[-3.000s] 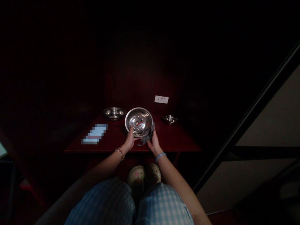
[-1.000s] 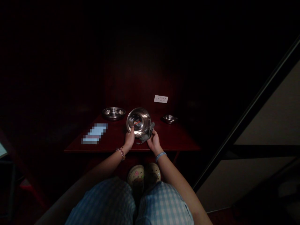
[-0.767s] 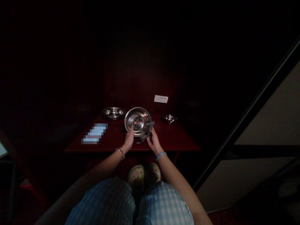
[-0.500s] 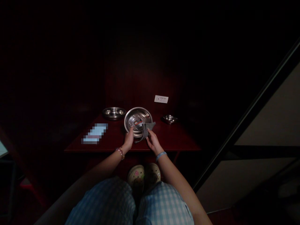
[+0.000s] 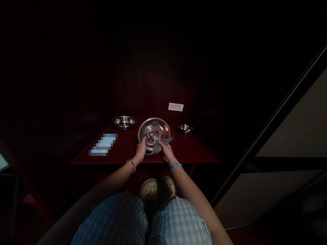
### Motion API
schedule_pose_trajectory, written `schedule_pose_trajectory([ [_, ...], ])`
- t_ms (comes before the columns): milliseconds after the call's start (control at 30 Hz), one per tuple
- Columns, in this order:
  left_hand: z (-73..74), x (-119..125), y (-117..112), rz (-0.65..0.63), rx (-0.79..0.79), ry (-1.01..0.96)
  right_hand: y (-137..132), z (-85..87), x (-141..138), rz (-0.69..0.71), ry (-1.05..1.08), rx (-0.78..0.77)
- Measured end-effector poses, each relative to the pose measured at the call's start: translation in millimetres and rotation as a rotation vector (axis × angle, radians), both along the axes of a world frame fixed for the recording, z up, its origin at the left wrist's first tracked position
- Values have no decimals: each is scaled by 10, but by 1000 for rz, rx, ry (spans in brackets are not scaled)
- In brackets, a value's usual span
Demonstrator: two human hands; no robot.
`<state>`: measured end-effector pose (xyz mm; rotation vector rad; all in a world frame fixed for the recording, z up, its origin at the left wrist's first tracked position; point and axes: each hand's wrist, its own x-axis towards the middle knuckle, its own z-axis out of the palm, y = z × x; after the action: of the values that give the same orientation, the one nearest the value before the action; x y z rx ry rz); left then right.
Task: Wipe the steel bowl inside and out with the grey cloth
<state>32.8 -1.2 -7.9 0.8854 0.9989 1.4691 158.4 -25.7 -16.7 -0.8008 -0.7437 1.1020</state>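
Note:
A shiny steel bowl (image 5: 150, 126) with a dark and orange label inside is tilted toward me above the table's front part. My left hand (image 5: 140, 149) grips its lower left rim, thumb on the inside. A grey cloth (image 5: 156, 147) is folded over the lower right rim. My right hand (image 5: 166, 152) pinches the cloth against that rim with the thumb on the inner side; its other fingers are mostly hidden behind.
On the dark red table (image 5: 122, 149) a wide steel bowl (image 5: 124, 122) stands at back left and a small steel bowl (image 5: 185, 129) at right. A blurred-out pale object (image 5: 104, 144) lies at left. A white socket panel (image 5: 175, 107) is on the wall.
The bowl has shifted slightly right and turned more to face me. My right hand and the cloth have moved along the rim, and the cloth now wraps lower over it.

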Motion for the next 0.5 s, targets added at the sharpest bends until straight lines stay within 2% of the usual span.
schedule_pose_trajectory([
  [267,2,9,36,49,22,-3,-21,-32,12,-120,-116,54],
  [500,-11,5,50,46,13,-3,-9,-47,32,-127,-146,64],
])
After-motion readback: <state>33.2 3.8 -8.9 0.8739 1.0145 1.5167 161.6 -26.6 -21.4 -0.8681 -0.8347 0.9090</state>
